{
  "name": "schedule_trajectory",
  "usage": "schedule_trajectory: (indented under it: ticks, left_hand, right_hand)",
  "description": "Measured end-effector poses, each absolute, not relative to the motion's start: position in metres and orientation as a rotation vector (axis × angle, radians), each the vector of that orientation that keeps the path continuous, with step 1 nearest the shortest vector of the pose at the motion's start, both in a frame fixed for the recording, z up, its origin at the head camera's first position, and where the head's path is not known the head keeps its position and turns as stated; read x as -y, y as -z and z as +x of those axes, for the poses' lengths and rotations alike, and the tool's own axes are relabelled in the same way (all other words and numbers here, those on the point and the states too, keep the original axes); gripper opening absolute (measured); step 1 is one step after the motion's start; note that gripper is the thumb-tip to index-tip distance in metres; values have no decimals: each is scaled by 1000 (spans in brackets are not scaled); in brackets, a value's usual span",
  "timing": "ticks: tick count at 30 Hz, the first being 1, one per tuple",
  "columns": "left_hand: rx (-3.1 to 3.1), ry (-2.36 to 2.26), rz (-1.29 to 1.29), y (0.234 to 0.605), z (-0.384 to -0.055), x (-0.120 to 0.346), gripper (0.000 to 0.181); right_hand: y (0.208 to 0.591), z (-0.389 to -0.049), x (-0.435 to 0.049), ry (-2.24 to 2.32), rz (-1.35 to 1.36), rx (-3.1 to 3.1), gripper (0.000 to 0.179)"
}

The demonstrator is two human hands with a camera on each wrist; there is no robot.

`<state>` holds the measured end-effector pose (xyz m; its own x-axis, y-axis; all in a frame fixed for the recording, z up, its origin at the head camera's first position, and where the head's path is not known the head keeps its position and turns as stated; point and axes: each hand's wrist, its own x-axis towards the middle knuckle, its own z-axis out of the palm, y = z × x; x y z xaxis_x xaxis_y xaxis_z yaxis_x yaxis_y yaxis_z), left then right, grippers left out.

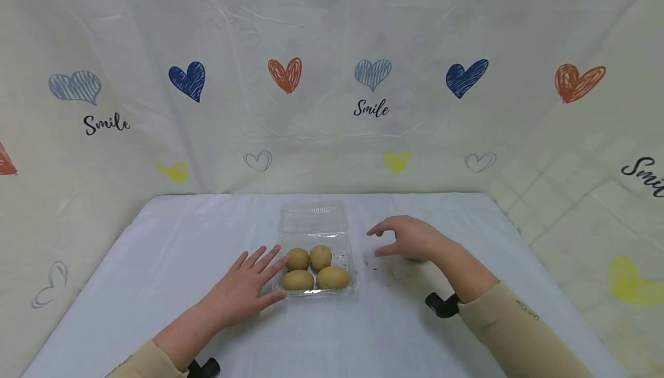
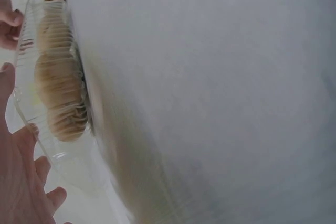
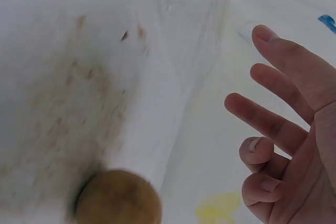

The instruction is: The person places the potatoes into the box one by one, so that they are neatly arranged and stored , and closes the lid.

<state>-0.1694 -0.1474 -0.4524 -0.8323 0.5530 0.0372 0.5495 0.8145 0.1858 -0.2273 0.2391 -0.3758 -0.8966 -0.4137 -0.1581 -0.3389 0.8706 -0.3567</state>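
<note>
A clear hinged plastic container [image 1: 313, 225] lies on the table with its lid folded back. Several yellow-brown potatoes [image 1: 333, 278] sit in its base. At the container's left side is my left hand [image 1: 244, 291], fingers spread, the fingertips at its rim; the left wrist view shows the clear wall [image 2: 52, 153] beside them. To the right of the container, my right hand [image 1: 412, 237] hovers with thumb and fingers apart and nothing between them. Another potato [image 3: 119, 198] lies on the cloth under the right hand, mostly hidden in the head view.
A white cloth [image 1: 207, 228] covers the table. Dirt specks and a brown smear [image 3: 89, 93] mark it right of the container. Behind the table hangs a pale sheet [image 1: 321, 153] printed with hearts and "Smile".
</note>
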Motion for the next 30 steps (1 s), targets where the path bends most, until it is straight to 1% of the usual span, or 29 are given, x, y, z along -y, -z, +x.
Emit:
schedule_trajectory:
  ticks: [7, 16, 23, 30]
  left_hand:
    - [-2975, -291, 912, 452, -169, 148, 72]
    - [-2989, -291, 925, 453, -169, 149, 73]
    - [-3008, -313, 951, 453, -168, 149, 72]
    - [-2990, -287, 926, 452, -169, 149, 73]
  right_hand:
    - [375, -223, -272, 498, -460, -2840, 43]
    - [373, -218, -311, 509, -420, -2880, 43]
    - [377, -219, -321, 480, -401, -2851, 50]
    - [391, -224, -324, 448, -428, -2797, 50]
